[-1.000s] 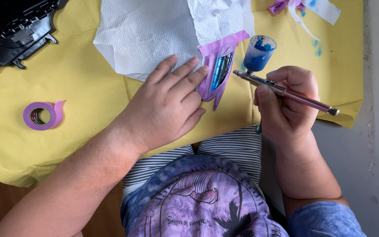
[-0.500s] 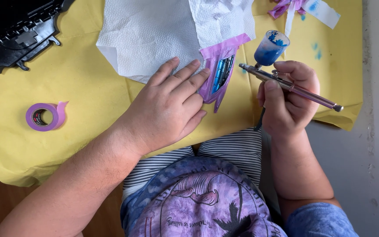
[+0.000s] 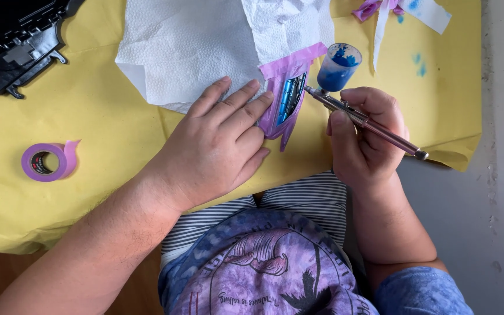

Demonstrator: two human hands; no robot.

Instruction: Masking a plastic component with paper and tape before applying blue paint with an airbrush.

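The airbrush (image 3: 364, 121) is gripped in the right hand (image 3: 367, 140), nozzle aimed left at the masked part (image 3: 287, 96), whose long axis runs near-upright. It is pinned, seemingly, by the left hand (image 3: 217, 146), fingers flat and together.

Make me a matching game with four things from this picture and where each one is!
Things:
1. airbrush
2. roll of purple tape
3. white paper towel
4. black plastic part

Places:
A. top left corner of the yellow paper
B. lying alone near the left edge
C. held in the right hand
D. spread out above the left hand

Pairs: 1-C, 2-B, 3-D, 4-A
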